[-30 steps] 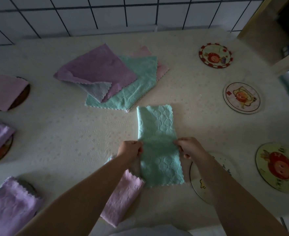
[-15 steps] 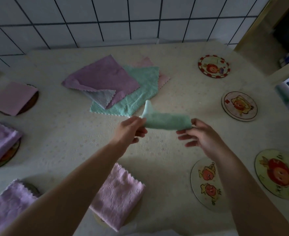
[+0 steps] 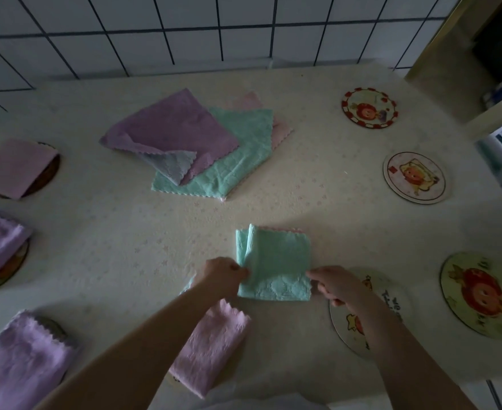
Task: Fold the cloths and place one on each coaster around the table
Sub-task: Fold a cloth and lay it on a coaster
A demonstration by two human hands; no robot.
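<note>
place: home dining area | cues: tiled wall [image 3: 184, 28]; clothed table [image 3: 111, 238]; cartoon coasters [image 3: 415, 177]

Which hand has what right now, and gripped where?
Both hold the folded green cloth: left hand pinches its near-left edge, right hand its near-right corner.

Cream patterned table [image 3: 111, 232] here. Loose cloth pile [image 3: 196, 149] sits around 12 o'clock. Bare cartoon coasters run down the right: one at 1 [image 3: 369, 108], one at 2 [image 3: 415, 177], one at 4 [image 3: 483, 294]. Folded green cloth [image 3: 275, 266] lies near the middle, folded pink one [image 3: 211, 347] at 6.
</note>
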